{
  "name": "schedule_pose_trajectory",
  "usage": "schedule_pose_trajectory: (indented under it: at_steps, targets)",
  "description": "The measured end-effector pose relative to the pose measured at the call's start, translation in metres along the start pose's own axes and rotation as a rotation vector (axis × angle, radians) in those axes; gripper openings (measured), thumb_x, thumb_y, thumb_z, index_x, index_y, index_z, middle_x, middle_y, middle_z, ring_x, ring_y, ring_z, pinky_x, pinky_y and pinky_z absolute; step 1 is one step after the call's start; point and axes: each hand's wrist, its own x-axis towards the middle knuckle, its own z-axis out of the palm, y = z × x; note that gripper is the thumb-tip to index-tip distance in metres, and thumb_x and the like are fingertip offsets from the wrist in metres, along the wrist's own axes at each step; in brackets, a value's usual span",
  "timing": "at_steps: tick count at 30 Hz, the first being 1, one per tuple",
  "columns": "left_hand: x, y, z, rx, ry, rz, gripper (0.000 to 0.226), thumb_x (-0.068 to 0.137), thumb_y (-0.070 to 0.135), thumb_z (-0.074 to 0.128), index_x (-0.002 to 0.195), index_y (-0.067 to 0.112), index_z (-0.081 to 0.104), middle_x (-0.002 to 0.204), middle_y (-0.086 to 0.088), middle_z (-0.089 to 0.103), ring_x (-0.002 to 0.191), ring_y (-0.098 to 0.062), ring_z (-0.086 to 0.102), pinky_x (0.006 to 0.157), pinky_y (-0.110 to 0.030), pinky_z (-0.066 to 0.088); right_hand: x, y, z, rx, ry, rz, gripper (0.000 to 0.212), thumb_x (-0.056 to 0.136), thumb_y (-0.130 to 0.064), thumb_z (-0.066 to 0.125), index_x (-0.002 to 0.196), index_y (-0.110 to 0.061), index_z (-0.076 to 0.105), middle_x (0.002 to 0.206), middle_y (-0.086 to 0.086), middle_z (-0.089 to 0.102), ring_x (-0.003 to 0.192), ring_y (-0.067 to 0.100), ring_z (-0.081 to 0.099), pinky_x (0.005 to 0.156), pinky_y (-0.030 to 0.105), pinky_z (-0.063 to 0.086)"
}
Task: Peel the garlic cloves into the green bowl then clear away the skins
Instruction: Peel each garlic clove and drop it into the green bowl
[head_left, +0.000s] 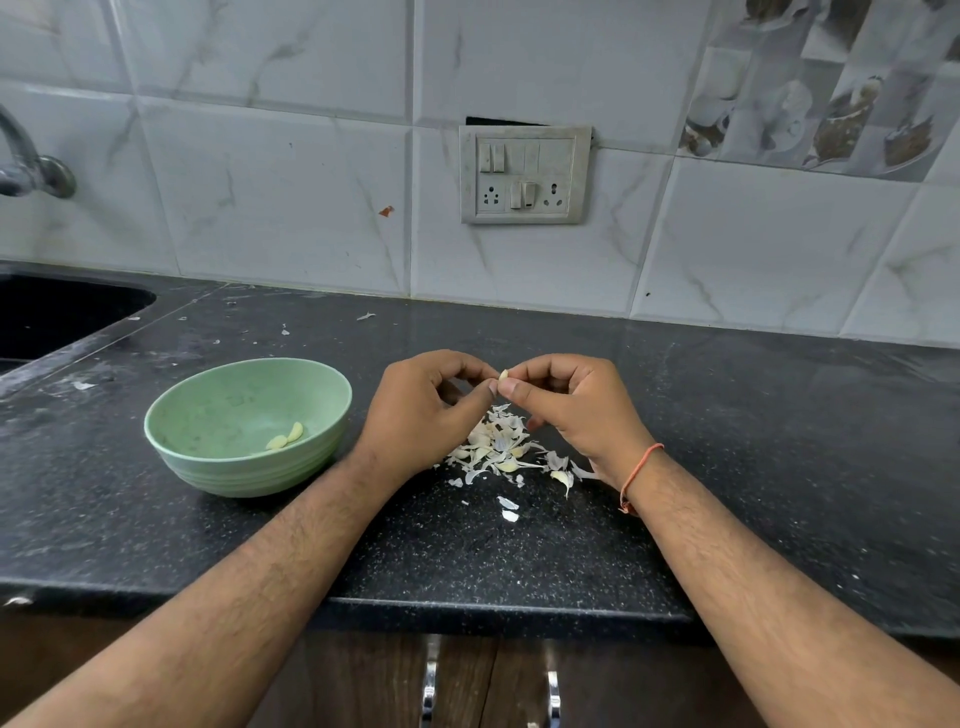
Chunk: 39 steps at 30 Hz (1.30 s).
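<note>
Mid-frame, just above the heap: one garlic clove (503, 375) pinched between the fingertips of both hands, left hand (423, 415) and right hand (576, 410) curled inward and meeting at the clove, thumbs pressed to it from below. Only a small pale tip visible (too little to tell how much skin remains).

Lower left of centre: green bowl (244, 452) on the dark countertop (727, 441), holding two peeled cloves (285, 439) near its right inner wall. Well apart from the pinched clove, with the left forearm running close past the rim.

Directly under the hands: pile of skins (501, 449), papery and loose, with stray flakes (508, 509) lower down and more scattered toward the sink (57, 317) at upper left.

Likely troubles, judged from this layout:
- Slipping of the clove out of so small a pinch, dropping into the skins and getting lost among unpeeled-looking pieces there.
- Knocking the bowl with the left forearm during the carry across.
- Skin clinging to fingers and riding into the bowl with the clove.
- Scattering of the light flakes by any quick sweep of hand or wrist, some toward the counter's front edge or the sink, making the later clearing harder.
</note>
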Motion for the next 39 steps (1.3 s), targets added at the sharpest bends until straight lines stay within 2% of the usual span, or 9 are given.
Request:
schedule_pose_trajectory:
  at_steps: [6, 11, 16, 24, 28, 31, 33, 36, 39]
  targets:
    - [-0.004, 0.001, -0.002, 0.083, -0.04, 0.068, 0.006, 0.082, 0.035, 0.08, 0.08, 0.03, 0.077, 0.076, 0.012, 0.074, 0.071, -0.011, 0.07, 0.063, -0.026, 0.056, -0.003, -0.002, -0.009, -0.183, -0.091, -0.088, 0.011, 0.083, -0.023, 0.09, 0.093, -0.021, 0.085, 0.084, -0.004, 0.081, 0.077, 0.011, 0.074, 0.076, 0.037, 0.063]
    - [-0.004, 0.002, -0.003, 0.109, -0.063, 0.098, 0.006, 0.077, 0.035, 0.077, 0.077, 0.029, 0.077, 0.074, 0.013, 0.073, 0.07, -0.01, 0.07, 0.061, -0.022, 0.053, -0.006, -0.003, -0.011, -0.284, -0.108, -0.14, 0.011, 0.085, -0.025, 0.089, 0.096, -0.024, 0.087, 0.083, -0.007, 0.081, 0.078, 0.023, 0.076, 0.075, 0.043, 0.062]
    - [-0.004, 0.002, -0.003, 0.12, -0.057, 0.094, 0.006, 0.077, 0.035, 0.076, 0.077, 0.029, 0.077, 0.073, 0.013, 0.073, 0.07, -0.009, 0.069, 0.062, -0.02, 0.052, -0.008, -0.002, -0.008, -0.302, -0.097, -0.183, 0.008, 0.088, -0.021, 0.087, 0.096, -0.024, 0.086, 0.083, -0.009, 0.081, 0.076, 0.013, 0.076, 0.072, 0.03, 0.062]
    - [-0.003, 0.004, -0.001, 0.115, -0.035, 0.056, 0.012, 0.081, 0.04, 0.079, 0.074, 0.031, 0.073, 0.073, 0.014, 0.072, 0.07, -0.008, 0.068, 0.064, -0.024, 0.054, -0.008, -0.001, -0.003, -0.323, -0.067, -0.214, 0.006, 0.094, -0.02, 0.082, 0.099, -0.023, 0.084, 0.088, -0.011, 0.08, 0.082, 0.012, 0.077, 0.079, 0.038, 0.064]
    - [-0.001, 0.006, 0.0, 0.063, -0.027, -0.007, 0.018, 0.077, 0.048, 0.068, 0.075, 0.031, 0.073, 0.069, 0.012, 0.071, 0.065, -0.009, 0.067, 0.061, -0.025, 0.053, -0.006, 0.002, -0.001, -0.294, -0.064, -0.184, 0.006, 0.096, -0.019, 0.078, 0.099, -0.023, 0.081, 0.09, -0.01, 0.079, 0.086, 0.012, 0.076, 0.081, 0.038, 0.064]
    - [-0.001, 0.006, 0.0, 0.024, -0.019, -0.059, 0.006, 0.083, 0.031, 0.072, 0.077, 0.029, 0.072, 0.065, 0.008, 0.069, 0.057, -0.009, 0.062, 0.057, -0.025, 0.051, -0.004, 0.004, -0.002, -0.27, -0.063, -0.149, 0.005, 0.098, -0.019, 0.076, 0.1, -0.023, 0.08, 0.092, -0.006, 0.079, 0.087, 0.015, 0.075, 0.083, 0.044, 0.064]
    - [-0.001, 0.006, -0.001, -0.013, 0.002, -0.073, 0.013, 0.088, 0.021, 0.066, 0.077, 0.026, 0.072, 0.063, 0.005, 0.068, 0.054, -0.008, 0.057, 0.054, -0.028, 0.05, -0.003, 0.006, -0.002, -0.25, -0.05, -0.119, 0.006, 0.099, -0.019, 0.075, 0.1, -0.023, 0.079, 0.091, -0.004, 0.079, 0.086, 0.019, 0.075, 0.082, 0.049, 0.064]
    - [0.0, 0.008, -0.003, -0.086, 0.021, -0.109, 0.026, 0.093, 0.024, 0.052, 0.074, 0.022, 0.07, 0.061, 0.003, 0.066, 0.05, -0.008, 0.055, 0.051, -0.03, 0.046, -0.001, 0.006, -0.003, -0.208, -0.031, -0.093, 0.009, 0.1, -0.016, 0.072, 0.101, -0.022, 0.078, 0.088, -0.002, 0.078, 0.086, 0.024, 0.074, 0.08, 0.057, 0.063]
    - [-0.001, 0.003, -0.001, 0.035, 0.001, -0.075, 0.028, 0.097, 0.037, 0.073, 0.072, 0.024, 0.072, 0.062, 0.007, 0.068, 0.054, -0.007, 0.06, 0.054, -0.029, 0.049, -0.002, 0.003, -0.004, -0.156, -0.02, -0.079, 0.009, 0.102, -0.014, 0.07, 0.103, -0.018, 0.078, 0.089, 0.001, 0.078, 0.088, 0.03, 0.074, 0.08, 0.057, 0.063]
